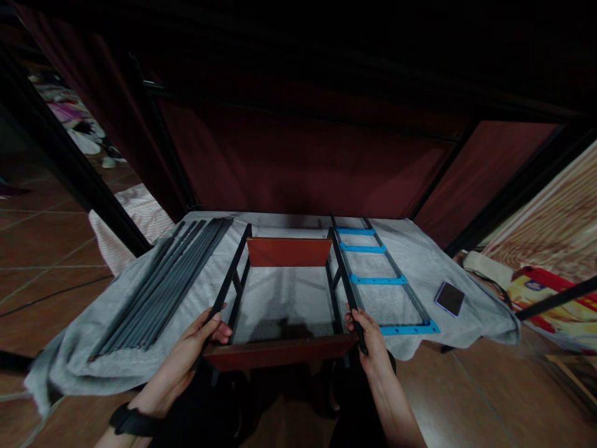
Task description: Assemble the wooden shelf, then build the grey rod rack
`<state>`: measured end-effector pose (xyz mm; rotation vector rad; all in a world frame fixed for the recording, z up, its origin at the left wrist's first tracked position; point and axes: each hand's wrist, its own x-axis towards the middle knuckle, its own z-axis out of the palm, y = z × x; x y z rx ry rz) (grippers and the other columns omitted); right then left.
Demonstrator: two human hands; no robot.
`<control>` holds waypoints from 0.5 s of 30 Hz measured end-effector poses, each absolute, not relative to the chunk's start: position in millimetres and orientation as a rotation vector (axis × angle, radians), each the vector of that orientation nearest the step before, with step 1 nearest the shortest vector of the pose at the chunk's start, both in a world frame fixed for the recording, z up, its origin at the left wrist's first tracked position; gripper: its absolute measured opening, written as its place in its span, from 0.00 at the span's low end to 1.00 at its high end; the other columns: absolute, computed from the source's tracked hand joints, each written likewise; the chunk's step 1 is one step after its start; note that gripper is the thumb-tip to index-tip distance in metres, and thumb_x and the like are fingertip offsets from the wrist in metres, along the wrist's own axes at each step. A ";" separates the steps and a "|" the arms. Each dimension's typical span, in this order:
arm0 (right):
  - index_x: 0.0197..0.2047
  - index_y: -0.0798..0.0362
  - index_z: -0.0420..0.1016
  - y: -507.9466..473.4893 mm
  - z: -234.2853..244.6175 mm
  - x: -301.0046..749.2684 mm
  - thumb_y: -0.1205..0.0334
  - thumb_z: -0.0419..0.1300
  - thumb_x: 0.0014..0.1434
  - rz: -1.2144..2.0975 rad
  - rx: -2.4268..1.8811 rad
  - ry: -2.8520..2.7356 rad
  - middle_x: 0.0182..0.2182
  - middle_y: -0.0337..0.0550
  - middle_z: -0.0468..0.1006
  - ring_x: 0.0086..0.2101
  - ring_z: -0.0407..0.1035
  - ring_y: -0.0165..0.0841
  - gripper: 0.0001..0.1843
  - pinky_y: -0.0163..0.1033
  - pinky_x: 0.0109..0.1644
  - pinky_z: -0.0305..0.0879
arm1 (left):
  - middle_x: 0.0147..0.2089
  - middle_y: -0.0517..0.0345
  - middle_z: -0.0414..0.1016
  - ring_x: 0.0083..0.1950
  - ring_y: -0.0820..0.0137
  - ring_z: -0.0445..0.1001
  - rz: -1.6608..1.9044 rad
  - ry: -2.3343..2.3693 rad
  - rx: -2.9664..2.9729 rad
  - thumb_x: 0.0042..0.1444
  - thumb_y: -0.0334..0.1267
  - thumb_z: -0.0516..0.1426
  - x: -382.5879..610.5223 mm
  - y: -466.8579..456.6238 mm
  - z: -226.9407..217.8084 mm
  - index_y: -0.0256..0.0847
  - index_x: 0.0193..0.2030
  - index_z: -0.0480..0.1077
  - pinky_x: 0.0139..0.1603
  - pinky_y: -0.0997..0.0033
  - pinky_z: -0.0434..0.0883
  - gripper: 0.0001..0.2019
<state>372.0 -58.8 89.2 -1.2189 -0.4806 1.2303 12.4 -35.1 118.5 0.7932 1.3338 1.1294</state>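
A frame with black metal side bars [346,267] and two reddish-brown boards lies in front of me. Its far board [289,251] stands over the cloth, and the near board [280,353] is close to my lap. My left hand [208,331] is wrapped round the left black side bar near its lower end. On the other side, my right hand [365,328] grips the right bar, thumb along it. To the left lies a row of several grey tubes [163,286]. Right of the frame is a ladder-like rack of grey tubes with blue crosspieces [379,280].
A grey cloth [420,249] covers the low surface and hangs over its edges. A dark smartphone [449,298] lies at the right. Dark red panels [298,168] rise behind. Farther right stand a red and yellow bag [550,292] and a dark bar.
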 end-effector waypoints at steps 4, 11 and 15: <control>0.39 0.48 0.79 -61.3 87.0 377.0 0.48 0.64 0.50 1.281 -1.226 -0.473 0.28 0.40 0.78 0.26 0.68 0.32 0.16 0.37 0.29 0.65 | 0.30 0.55 0.77 0.29 0.69 0.75 1.100 1.347 0.781 0.45 0.46 0.67 16.2 -36.8 126.2 0.40 0.54 0.69 0.28 0.74 0.72 0.29; 0.37 0.49 0.78 -27.8 60.1 420.1 0.43 0.62 0.51 1.328 -1.301 -0.502 0.30 0.43 0.80 0.30 0.74 0.37 0.19 0.40 0.31 0.70 | 0.42 0.48 0.80 0.39 0.63 0.80 1.050 1.366 0.646 0.51 0.45 0.63 8.5 -30.0 122.6 0.40 0.53 0.69 0.39 0.68 0.77 0.23; 0.33 0.50 0.77 23.8 42.8 439.3 0.58 0.66 0.46 1.172 -1.325 -0.515 0.30 0.41 0.80 0.30 0.73 0.33 0.09 0.37 0.34 0.70 | 0.51 0.50 0.77 0.53 0.62 0.76 1.035 1.376 0.616 0.56 0.51 0.58 -7.3 -0.4 120.7 0.45 0.52 0.70 0.47 0.68 0.76 0.20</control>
